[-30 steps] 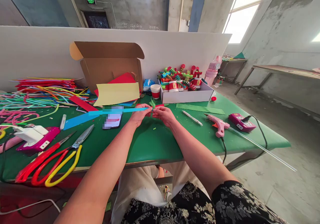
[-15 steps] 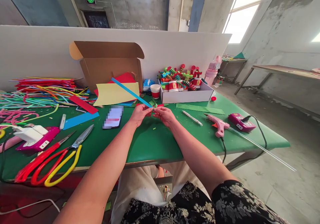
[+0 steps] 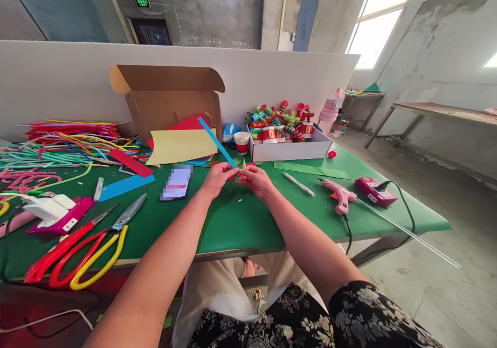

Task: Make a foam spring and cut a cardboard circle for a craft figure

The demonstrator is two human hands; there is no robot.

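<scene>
A narrow blue paper strip [image 3: 216, 140] slants up and left from my fingertips above the green table. My left hand [image 3: 218, 178] pinches its lower end. Close beside it, my right hand [image 3: 254, 178] is closed with thumb and fingers pressed together at the same spot, where a bit of green strip [image 3: 243, 163] sticks up. The blue and green pieces meet between my fingers; how they join is hidden. Behind my hands stands a stack of red and white paper cups [image 3: 242, 142], with scraps of red and green paper lying around.
Right of my hands lie a pen [image 3: 298, 184], a pink glue gun [image 3: 341, 195] and a green strip [image 3: 310, 170]. Scissors [image 3: 124, 223] and a phone [image 3: 176, 182] lie left. A white box [image 3: 291, 151] of colourful figures and a cardboard box [image 3: 174, 99] stand behind.
The blue strip has swung to a steeper angle, its free end moving right and slightly up. The green piece stands more upright. Both hands stay nearly in place.
</scene>
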